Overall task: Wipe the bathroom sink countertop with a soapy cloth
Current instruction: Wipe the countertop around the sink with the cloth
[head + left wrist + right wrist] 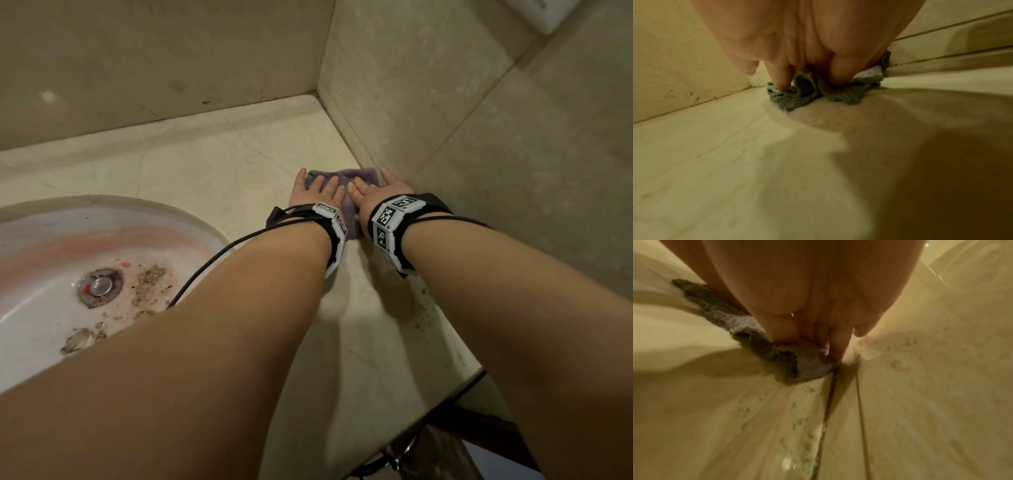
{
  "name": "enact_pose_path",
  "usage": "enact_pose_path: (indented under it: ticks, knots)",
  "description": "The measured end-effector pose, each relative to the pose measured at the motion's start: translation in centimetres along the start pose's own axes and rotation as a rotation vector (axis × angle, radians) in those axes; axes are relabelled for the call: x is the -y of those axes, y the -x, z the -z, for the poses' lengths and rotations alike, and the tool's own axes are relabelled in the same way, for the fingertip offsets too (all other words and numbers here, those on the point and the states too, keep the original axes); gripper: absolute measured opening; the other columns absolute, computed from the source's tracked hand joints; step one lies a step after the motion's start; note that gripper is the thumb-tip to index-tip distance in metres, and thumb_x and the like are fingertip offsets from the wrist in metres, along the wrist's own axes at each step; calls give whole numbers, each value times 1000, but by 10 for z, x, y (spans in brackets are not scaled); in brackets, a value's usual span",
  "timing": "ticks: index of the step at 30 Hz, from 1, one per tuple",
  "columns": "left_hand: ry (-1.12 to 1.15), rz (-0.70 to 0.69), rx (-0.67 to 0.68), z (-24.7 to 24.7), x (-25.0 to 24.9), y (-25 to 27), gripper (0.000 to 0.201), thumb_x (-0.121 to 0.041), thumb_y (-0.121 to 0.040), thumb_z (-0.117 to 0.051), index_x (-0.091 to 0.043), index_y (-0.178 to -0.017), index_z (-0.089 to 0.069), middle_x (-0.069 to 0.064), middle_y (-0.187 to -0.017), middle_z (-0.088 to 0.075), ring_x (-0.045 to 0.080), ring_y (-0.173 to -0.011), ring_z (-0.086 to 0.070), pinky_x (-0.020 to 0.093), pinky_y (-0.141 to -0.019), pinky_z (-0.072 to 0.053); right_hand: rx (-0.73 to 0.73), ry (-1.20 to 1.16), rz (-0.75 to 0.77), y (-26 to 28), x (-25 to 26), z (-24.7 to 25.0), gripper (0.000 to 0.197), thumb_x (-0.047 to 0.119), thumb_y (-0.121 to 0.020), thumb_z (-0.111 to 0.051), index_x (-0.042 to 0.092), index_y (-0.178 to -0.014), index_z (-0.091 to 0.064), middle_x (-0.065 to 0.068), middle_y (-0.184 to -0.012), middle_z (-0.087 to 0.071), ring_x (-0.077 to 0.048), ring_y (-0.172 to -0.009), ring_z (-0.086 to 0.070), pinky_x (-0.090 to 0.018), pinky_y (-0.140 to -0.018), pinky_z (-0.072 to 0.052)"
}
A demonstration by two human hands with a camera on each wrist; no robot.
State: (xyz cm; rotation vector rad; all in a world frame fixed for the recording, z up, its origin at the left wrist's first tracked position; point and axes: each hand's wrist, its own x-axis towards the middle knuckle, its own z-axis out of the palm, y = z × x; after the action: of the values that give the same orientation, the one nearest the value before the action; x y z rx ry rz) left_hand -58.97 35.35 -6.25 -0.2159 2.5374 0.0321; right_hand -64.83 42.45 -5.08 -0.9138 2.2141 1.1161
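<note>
A purple-grey cloth (346, 178) lies flat on the beige stone countertop (212, 164), up against the right wall. My left hand (317, 192) presses down on its left part with straight fingers. My right hand (378, 190) presses on its right part beside the wall joint. From the left wrist view the cloth (797, 97) bunches under the fingertips (782, 81). The right wrist view has the cloth (764, 344) pushed against the wall seam, with my fingers (835, 345) flat on it. Most of the cloth is hidden under both hands.
A stained white sink basin (51, 274) with a metal drain plug (100, 286) lies to the left. Tiled walls (479, 137) close the back and right of the corner. The counter's front edge (476, 370) drops off at lower right. Green specks (799, 425) dot the counter by the wall.
</note>
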Motion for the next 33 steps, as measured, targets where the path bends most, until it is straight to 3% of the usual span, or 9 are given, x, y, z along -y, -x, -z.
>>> enact_pose_path:
  ticks: [12, 20, 24, 33]
  knots:
    - [10, 55, 28, -7, -31, 10, 88, -58, -87, -35, -19, -151, 10, 0, -160, 15, 23, -149, 8, 55, -116, 9, -40, 85, 73, 27, -8, -19, 87, 56, -89, -32, 9, -151, 6, -7, -160, 6, -17, -149, 1, -42, -118, 11]
    - [36, 54, 20, -17, -52, 26, 80, -51, -90, -31, -19, -151, 10, 0, -160, 14, 23, -149, 8, 54, -117, 9, -67, 99, 75, 43, -7, -41, 74, 42, -92, -27, 7, -152, 1, -9, -161, 1, -12, -148, -1, -41, -120, 1]
    - [35, 45, -1, -26, -62, 34, 74, -48, -92, -26, -19, -151, 9, 0, -160, 13, 22, -149, 7, 54, -117, 9, -45, 99, 90, 61, -6, -49, 82, 49, -91, -34, 6, -151, 4, -9, -160, 3, -17, -149, 2, -42, -118, 10]
    - [-7, 18, 20, -40, -83, 52, 80, -54, -90, -29, -20, -151, 10, -1, -160, 14, 22, -149, 8, 54, -117, 10, 0, 77, 76, 82, 1, -76, 83, 49, -91, -31, 5, -150, 7, -9, -160, 6, -18, -149, 3, -41, -119, 9]
